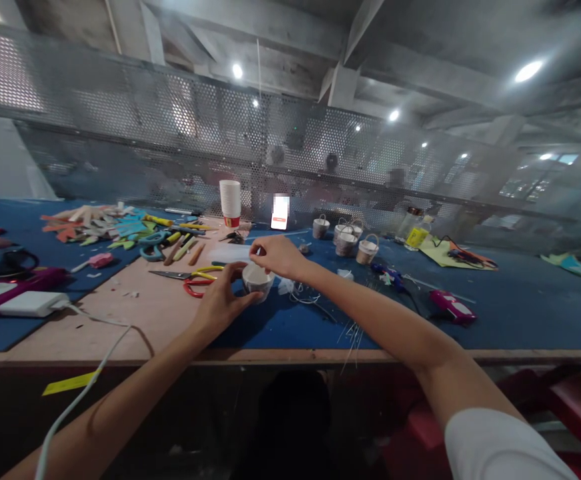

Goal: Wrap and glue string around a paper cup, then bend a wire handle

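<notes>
A small whitish paper cup (pixel 257 283) is gripped around its side by my left hand (pixel 226 293), thumb in front and fingers behind. Over the cup's rim bends my right hand (pixel 276 256), its fingers pinched together at the far left edge; whatever they pinch is too small to make out. Just right of the cup lie a white crumpled scrap (pixel 285 287) and a loop of thin pale cord (pixel 304 295). To the left of my left hand rest open scissors (pixel 195 285) with red and yellow handles.
Several small handled cups (pixel 345 244) stand behind my right arm. A stack of paper cups (pixel 230 200) and a lit phone (pixel 280 213) are at the back. Coloured paper strips (pixel 90 223) pile up left. A purple power bank-like device (pixel 453 307) lies right.
</notes>
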Tool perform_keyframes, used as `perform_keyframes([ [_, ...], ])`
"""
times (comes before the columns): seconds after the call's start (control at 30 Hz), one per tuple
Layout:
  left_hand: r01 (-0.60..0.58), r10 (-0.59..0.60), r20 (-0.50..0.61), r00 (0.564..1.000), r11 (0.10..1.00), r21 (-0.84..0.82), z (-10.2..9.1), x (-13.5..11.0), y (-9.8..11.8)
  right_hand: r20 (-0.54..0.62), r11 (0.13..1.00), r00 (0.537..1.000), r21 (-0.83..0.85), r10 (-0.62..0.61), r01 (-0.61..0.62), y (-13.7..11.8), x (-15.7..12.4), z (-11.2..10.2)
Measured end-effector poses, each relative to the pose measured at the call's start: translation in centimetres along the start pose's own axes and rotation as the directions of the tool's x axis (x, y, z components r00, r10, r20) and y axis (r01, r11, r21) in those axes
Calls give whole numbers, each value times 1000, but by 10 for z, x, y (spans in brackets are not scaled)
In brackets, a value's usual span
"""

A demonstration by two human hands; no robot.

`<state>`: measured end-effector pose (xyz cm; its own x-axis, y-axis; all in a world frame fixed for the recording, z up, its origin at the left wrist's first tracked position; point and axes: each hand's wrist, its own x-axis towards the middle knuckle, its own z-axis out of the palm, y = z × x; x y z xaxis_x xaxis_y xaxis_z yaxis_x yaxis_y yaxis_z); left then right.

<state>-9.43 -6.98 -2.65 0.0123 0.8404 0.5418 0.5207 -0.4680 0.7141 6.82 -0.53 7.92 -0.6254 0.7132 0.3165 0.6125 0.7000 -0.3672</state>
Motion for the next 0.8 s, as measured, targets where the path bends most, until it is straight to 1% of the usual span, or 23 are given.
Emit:
perform_keyframes([
  [0.17, 41, -42, 4, 999, 998, 44, -2, -2, 5, -11, 1000, 1000, 23, 11, -11, 4, 2, 6],
  [0.37, 56, -56, 1, 998, 996, 62, -4, -3, 10, 1, 992, 999, 124, 38, -38, 9, 2, 6],
  [0.53, 71, -71, -6, 997, 993, 93, -3, -3, 11, 63, 963, 996, 257, 68, -82, 12, 4, 5],
  [0.67, 70, -69, -14, 998, 990, 123, -3, -3, 8, 122, 921, 988, 367, 90, -129, 15, 7, 7],
  [0.8, 79, -77, -18, 997, 988, 132, -3, -3, 5, 141, 886, 985, 437, 104, -156, 16, 6, 7],
])
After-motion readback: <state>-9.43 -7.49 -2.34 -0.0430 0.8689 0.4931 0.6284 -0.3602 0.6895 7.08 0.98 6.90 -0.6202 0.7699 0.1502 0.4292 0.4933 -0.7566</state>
